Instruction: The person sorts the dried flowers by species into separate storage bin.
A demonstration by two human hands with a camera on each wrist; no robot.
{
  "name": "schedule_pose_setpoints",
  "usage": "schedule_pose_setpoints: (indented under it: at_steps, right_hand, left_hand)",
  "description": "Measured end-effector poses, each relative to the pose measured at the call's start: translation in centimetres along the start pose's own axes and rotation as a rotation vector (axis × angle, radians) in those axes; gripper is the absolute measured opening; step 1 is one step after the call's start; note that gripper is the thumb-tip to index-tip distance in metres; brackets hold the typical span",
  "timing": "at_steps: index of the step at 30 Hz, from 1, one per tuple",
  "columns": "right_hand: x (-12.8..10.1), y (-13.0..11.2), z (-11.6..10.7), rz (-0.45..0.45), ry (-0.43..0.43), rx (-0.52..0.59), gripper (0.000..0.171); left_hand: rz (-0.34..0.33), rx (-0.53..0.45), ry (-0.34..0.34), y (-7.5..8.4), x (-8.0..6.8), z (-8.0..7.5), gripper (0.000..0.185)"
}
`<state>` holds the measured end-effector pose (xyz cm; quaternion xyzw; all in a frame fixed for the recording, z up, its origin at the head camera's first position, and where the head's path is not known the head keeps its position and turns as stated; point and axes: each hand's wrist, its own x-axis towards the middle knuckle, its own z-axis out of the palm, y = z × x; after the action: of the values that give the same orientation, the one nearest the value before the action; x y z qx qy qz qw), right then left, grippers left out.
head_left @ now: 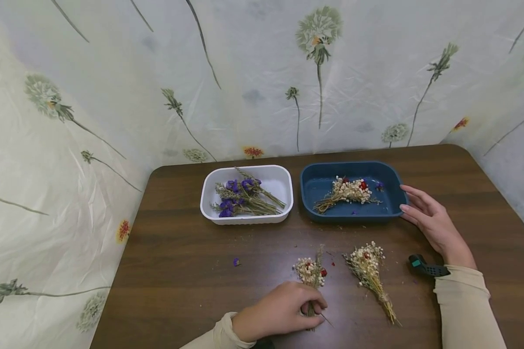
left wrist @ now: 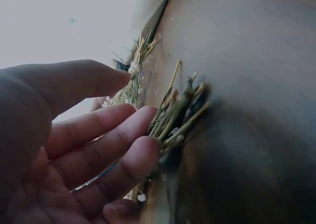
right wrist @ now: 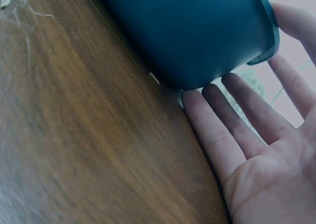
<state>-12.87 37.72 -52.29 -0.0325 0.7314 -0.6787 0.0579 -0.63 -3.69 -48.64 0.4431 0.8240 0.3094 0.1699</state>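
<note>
- The left hand [head_left: 279, 312] lies low on the worktop [head_left: 179, 271], near the person. Its fingers [left wrist: 123, 135] are curled around the stems of a small bunch of dried flowers [head_left: 311, 274]. The white and red heads point away from the person, so the bunch lies flat and the grip is at the cut end.
- In the left wrist view the stem ends [left wrist: 180, 118] press against the fingertips. The thumb stands a little apart above them.
- The right hand [head_left: 430, 220] is open, with straight fingers [right wrist: 217, 130] that touch the right wall of the blue tray [head_left: 353, 213]. It holds nothing; I think it only steadies the tray or keeps it in place.
- Inside the blue tray lies one white bunch with red dots [head_left: 347, 191], stems to the left.
- Just beside it, to the left, stands a white tray [head_left: 279, 213] with purple flowers [head_left: 242, 196] in it. So each colour seems to have its own tray.
- A second loose white bunch [head_left: 368, 271] lies on the worktop between the two hands, apart from both.
- A small black and green clip [head_left: 425, 266] rests near the right sleeve.
- Some crumbs and one purple petal [head_left: 236, 262] lie scattered on the wood.
</note>
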Motion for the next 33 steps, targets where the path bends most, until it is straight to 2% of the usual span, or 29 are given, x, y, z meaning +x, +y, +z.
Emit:
schedule_pose_setpoints:
  at_steps: [5, 12, 18, 22, 27, 33]
  right_hand:
    - [0.1, 0.0, 0.0, -0.016, -0.005, 0.014, 0.059]
    - [0.1, 0.1, 0.0, -0.026, 0.006, 0.026, 0.059]
    - [0.1, 0.1, 0.0, -0.019, 0.001, 0.012, 0.059]
    - [0.1, 0.1, 0.0, -0.016, 0.002, 0.014, 0.059]
    - [0.1, 0.2, 0.0, -0.028, -0.006, 0.016, 0.059]
    - [0.1, 0.1, 0.0, -0.018, 0.008, 0.02, 0.059]
  left_hand:
    - [-0.045, -0.052, 0.037, -0.6, -0.8, -0.2, 0.014]
    - [-0.101, -0.092, 0.165, -1.8, -1.5, -0.4, 0.01]
    - [-0.187, -0.154, 0.242, -3.1, -1.7, -0.9, 0.008]
    - [-0.219, -0.135, 0.293, -3.7, -1.6, -1.3, 0.008]
    - [-0.228, -0.105, 0.353, -4.5, -1.4, -1.6, 0.011]
    - [-0.252, -0.085, 0.361, -5.2, -1.0, -2.0, 0.018]
